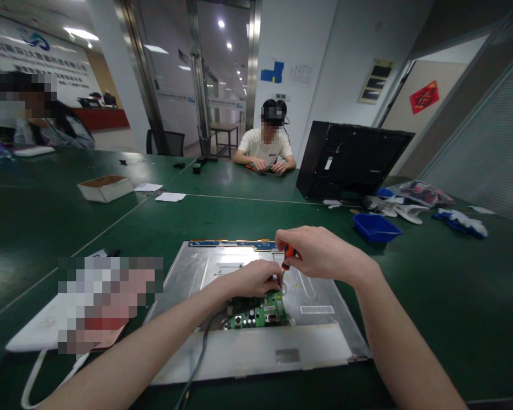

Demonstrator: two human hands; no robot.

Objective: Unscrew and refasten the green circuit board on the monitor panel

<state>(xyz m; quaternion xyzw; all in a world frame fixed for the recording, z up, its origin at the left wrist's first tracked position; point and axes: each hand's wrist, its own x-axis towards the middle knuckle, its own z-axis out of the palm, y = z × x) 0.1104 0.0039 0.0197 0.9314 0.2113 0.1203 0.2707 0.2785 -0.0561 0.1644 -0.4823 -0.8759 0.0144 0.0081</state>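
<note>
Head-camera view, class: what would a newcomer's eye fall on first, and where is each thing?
Probably the orange-handled screwdriver, near the middle, held in the right hand and pointing down beside the left hand. Just below is a green circuit board on a silver metal panel. Farther back, right of centre, a large black monitor stands on the green table, its back to the camera.

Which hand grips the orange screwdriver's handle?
The right hand: it grips the screwdriver by its orange-and-black handle. The left hand is off the handle, lower down beside the shaft, over the green circuit board.
</note>
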